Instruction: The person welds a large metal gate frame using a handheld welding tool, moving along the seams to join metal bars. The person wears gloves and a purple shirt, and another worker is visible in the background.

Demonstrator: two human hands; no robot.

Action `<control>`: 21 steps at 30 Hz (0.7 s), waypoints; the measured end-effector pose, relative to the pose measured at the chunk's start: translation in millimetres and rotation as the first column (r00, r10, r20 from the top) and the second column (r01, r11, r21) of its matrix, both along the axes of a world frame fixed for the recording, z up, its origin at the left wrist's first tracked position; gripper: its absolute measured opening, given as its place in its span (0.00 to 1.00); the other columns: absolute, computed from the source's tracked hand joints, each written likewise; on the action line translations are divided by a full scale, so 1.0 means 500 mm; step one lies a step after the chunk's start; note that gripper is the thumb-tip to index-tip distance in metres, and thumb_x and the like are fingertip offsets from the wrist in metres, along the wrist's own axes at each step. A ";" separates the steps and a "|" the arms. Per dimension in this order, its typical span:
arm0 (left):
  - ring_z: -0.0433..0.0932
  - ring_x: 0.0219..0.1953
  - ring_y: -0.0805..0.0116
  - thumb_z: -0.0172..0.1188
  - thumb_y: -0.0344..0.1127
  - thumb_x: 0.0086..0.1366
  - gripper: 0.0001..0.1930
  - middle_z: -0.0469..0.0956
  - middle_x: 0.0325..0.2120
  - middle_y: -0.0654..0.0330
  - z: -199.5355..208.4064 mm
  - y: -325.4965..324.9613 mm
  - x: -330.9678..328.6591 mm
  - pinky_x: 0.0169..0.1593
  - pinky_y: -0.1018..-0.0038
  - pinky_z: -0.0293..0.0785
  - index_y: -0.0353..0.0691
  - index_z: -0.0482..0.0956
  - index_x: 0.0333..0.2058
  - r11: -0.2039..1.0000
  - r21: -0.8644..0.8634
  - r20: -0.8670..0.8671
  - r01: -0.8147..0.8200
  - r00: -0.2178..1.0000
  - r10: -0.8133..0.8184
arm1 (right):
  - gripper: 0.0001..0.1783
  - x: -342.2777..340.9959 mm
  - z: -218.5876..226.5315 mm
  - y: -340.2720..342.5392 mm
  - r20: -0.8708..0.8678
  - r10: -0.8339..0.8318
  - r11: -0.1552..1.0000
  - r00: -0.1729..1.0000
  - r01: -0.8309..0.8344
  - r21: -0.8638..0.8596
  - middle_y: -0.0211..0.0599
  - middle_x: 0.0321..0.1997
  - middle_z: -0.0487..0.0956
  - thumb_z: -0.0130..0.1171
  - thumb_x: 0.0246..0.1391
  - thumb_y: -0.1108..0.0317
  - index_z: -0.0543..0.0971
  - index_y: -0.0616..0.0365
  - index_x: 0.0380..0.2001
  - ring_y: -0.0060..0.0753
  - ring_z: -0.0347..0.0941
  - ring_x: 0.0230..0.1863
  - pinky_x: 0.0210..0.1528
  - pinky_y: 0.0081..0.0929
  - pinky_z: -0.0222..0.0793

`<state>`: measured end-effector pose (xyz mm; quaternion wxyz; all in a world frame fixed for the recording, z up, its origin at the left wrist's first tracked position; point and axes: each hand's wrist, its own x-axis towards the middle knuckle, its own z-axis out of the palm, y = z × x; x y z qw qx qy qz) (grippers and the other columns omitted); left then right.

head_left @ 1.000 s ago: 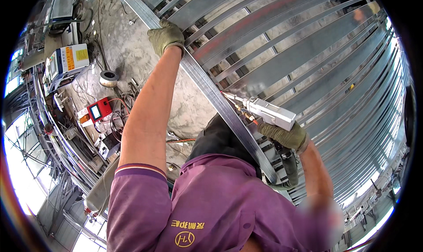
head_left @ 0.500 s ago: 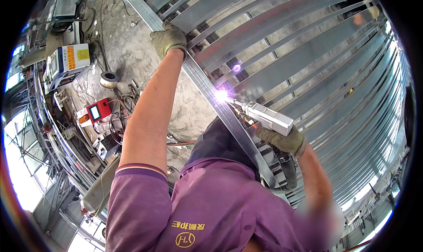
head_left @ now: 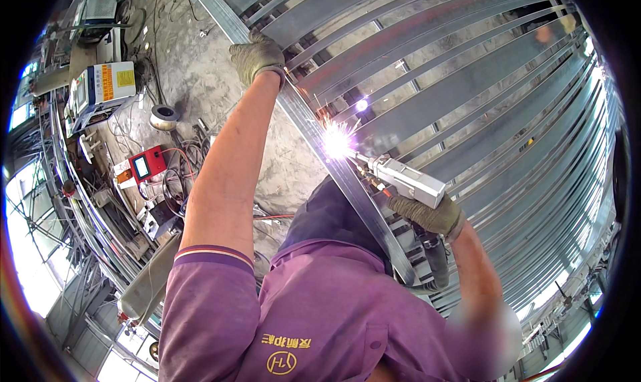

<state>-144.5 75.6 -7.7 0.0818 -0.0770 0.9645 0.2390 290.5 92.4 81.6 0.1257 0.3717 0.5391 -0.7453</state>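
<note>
My gloved right hand (head_left: 427,216) grips a silver, box-bodied welding torch (head_left: 408,180). From its nozzle a bright violet-white arc with sparks (head_left: 337,141) burns against the long steel rail (head_left: 360,198), where a flat bar meets it. My left hand (head_left: 258,58), in a worn olive glove, lies over the same rail farther up, its fingers curled round the edge. Many parallel grey steel bars (head_left: 454,95) run off the rail to the right. Glare hides the exact spot under the arc.
On the floor to the left are a red device with a screen (head_left: 148,164), a wire spool (head_left: 164,117) and tangled cables (head_left: 179,181). Beyond them stands a white-and-blue machine (head_left: 103,88). Long metal stock (head_left: 73,202) lines the left side. A thick hose (head_left: 437,262) hangs below the torch.
The arc's glow has grown and sparks now spray up along the rail. The torch and both hands hold nearly the same places.
</note>
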 end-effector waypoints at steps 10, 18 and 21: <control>0.82 0.57 0.36 0.53 0.64 0.72 0.39 0.79 0.56 0.34 -0.039 -0.007 -0.018 0.61 0.49 0.77 0.27 0.71 0.59 1.000 -0.023 -0.050 0.000 0.999 -0.002 | 0.35 -0.004 0.011 0.005 0.020 0.025 0.999 0.999 -0.025 -0.035 0.32 0.55 0.86 0.78 0.58 0.66 0.78 0.58 0.67 0.20 0.80 0.50 0.51 0.23 0.80; 0.81 0.58 0.36 0.53 0.63 0.72 0.39 0.78 0.58 0.33 -0.039 -0.005 -0.017 0.62 0.49 0.77 0.26 0.71 0.59 1.000 -0.021 -0.038 0.009 0.999 -0.010 | 0.33 -0.019 0.034 0.012 0.040 0.012 0.999 0.999 -0.009 -0.052 0.33 0.55 0.86 0.78 0.59 0.66 0.79 0.58 0.66 0.21 0.80 0.51 0.51 0.25 0.81; 0.81 0.58 0.36 0.53 0.63 0.72 0.39 0.79 0.57 0.34 -0.046 -0.006 -0.022 0.62 0.49 0.77 0.26 0.71 0.59 1.000 -0.023 -0.056 0.004 0.998 -0.005 | 0.33 -0.017 0.032 0.007 0.011 -0.026 0.998 1.000 0.027 -0.062 0.33 0.54 0.86 0.78 0.58 0.66 0.79 0.58 0.65 0.21 0.80 0.51 0.51 0.25 0.81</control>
